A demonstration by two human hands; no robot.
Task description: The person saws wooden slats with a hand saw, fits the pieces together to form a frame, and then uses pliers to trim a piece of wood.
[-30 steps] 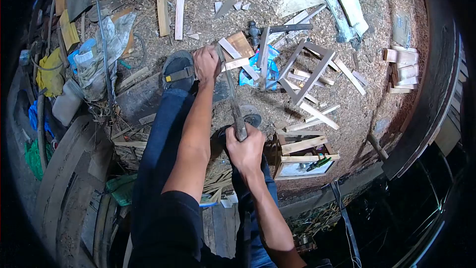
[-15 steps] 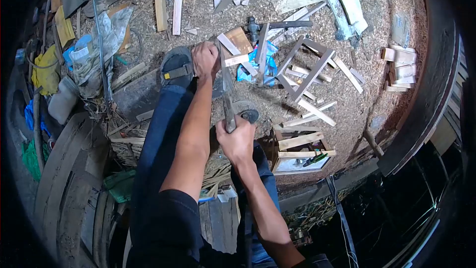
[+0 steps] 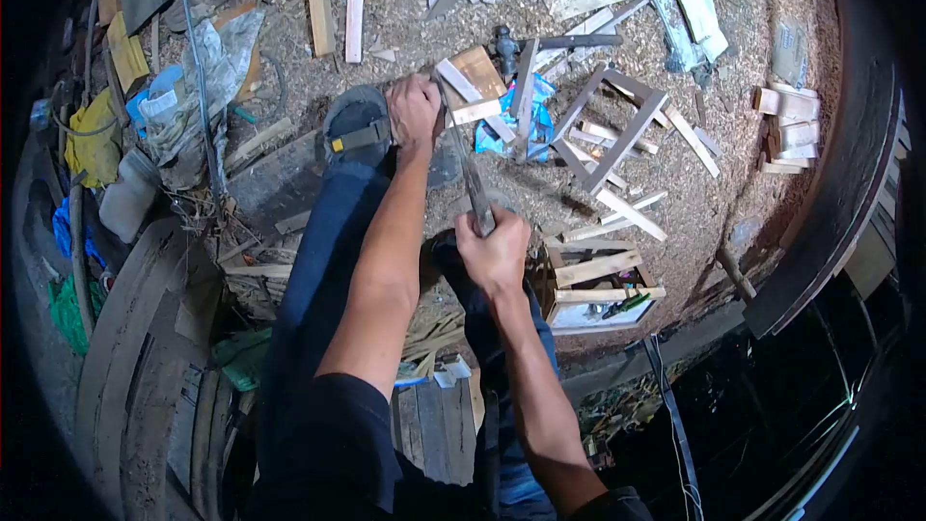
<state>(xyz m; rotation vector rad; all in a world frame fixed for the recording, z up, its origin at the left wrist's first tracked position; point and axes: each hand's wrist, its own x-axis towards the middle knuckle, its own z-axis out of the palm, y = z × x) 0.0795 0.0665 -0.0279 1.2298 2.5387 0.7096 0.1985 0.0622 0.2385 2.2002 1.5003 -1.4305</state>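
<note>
My left hand (image 3: 413, 113) is closed, knuckles up, beside a sandalled foot (image 3: 355, 127). A pale wooden strip (image 3: 475, 113) sticks out past its right side, and the fingers seem to hold that strip's near part, which is hidden. My right hand (image 3: 494, 249) is wrapped round the near end of a long, narrow hand saw (image 3: 470, 174), seen almost edge-on. Its blade slants away toward my left hand and crosses beside the strip's end. A brown wooden block (image 3: 479, 72) and a grey strip (image 3: 458, 81) lie just beyond.
A hammer (image 3: 506, 50) lies behind the block, near a blue plastic wrapper (image 3: 540, 121). To the right stand a small wooden frame (image 3: 627, 140) and a wooden box (image 3: 603, 294) with green-handled pliers (image 3: 627, 305). Shavings and offcuts cover the ground; curved timbers (image 3: 125, 328) lie left.
The whole view has shifted slightly. My right hand has moved right and a little away from me with the saw, which now slants more. My left hand stays by the strip.
</note>
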